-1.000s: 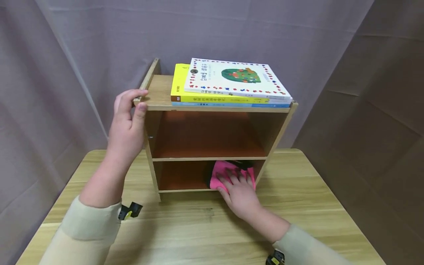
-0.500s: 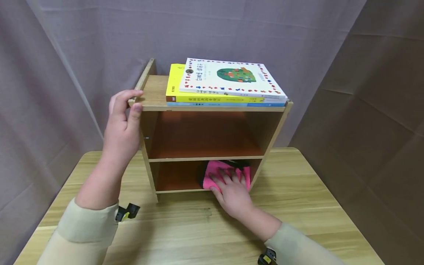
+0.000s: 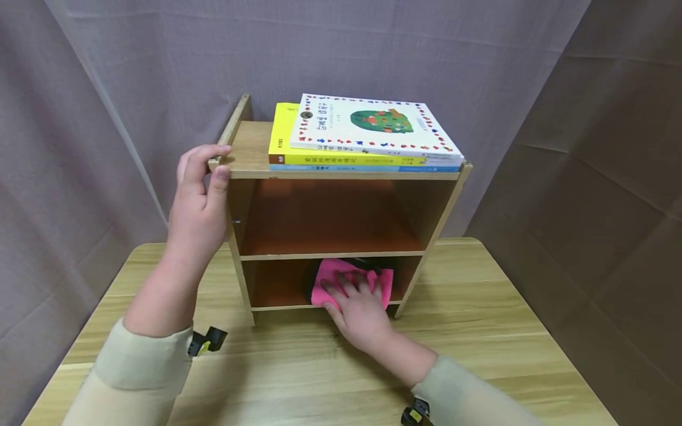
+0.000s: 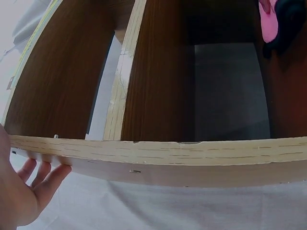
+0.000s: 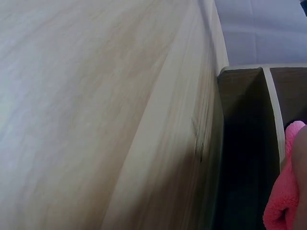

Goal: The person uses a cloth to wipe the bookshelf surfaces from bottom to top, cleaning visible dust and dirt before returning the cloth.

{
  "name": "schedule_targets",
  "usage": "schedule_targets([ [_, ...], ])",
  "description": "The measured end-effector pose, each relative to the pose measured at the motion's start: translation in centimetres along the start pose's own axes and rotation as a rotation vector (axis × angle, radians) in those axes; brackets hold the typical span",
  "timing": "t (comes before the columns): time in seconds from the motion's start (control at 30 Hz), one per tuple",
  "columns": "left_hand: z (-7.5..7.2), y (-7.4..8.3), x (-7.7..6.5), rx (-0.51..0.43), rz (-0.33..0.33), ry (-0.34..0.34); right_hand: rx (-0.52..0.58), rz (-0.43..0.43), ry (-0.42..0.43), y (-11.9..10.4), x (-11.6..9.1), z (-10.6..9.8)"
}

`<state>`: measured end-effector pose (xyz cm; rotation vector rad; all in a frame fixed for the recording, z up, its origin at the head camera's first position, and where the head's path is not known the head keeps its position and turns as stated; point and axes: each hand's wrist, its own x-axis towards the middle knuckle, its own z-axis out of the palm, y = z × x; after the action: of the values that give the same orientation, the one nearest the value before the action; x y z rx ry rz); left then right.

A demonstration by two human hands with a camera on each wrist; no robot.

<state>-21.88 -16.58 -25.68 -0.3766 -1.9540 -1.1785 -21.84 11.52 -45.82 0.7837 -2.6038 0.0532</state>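
Observation:
A small wooden bookshelf (image 3: pixel 333 257) stands on the table, its compartments facing me. My left hand (image 3: pixel 198 207) grips its upper left corner, thumb at the front and fingers over the side panel. In the left wrist view, those fingers (image 4: pixel 47 184) lie along the outer face of the panel. Inside the bottom compartment, my right hand (image 3: pixel 364 319) presses a pink cloth (image 3: pixel 325 283) onto the board with its fingers spread. Something dark shows behind and beside the cloth. The right wrist view catches only the fluffy cloth (image 5: pixel 284 196) and part of the hand.
Stacked books lie on the top board: a white picture book (image 3: pixel 346 127) over a yellow book (image 3: pixel 282 133) and a blue one. The wooden table (image 3: pixel 298 378) extends in front and to both sides. Grey curtains (image 3: pixel 426 47) hang behind and beside it.
My right hand has slid the pink cloth leftward along the bottom board, away from the right panel. The left hand keeps its hold on the corner. The view has shifted slightly.

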Motion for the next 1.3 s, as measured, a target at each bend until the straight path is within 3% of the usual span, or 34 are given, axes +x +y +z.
schedule_targets([
  [1.3, -0.1, 0.0, -0.1, 0.025, -0.028, -0.020, -0.011, -0.090, -0.076, -6.5, 3.8, 0.4],
])
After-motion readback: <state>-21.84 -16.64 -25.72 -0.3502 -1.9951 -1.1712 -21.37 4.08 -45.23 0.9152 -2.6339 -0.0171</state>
